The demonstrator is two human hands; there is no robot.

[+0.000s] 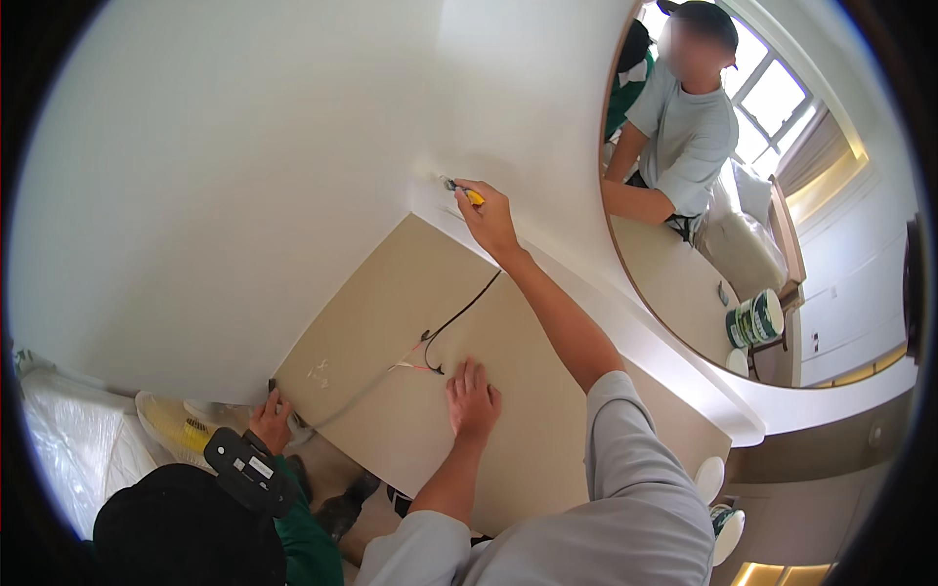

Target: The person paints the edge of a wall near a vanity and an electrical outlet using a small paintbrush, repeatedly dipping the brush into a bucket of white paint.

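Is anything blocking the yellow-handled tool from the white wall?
Nothing visible. Your right hand holds the yellow-handled tool up by the white wall; the black cable lies lower, on the beige surface.

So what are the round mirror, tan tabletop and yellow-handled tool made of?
Round mirror: apparently shiny glass; it reflects its surroundings.
Tan tabletop: perhaps laminated board, flat and evenly coloured, with little shine.
Yellow-handled tool: partly plastic, probably, from its bright yellow; the rest is too small to tell.
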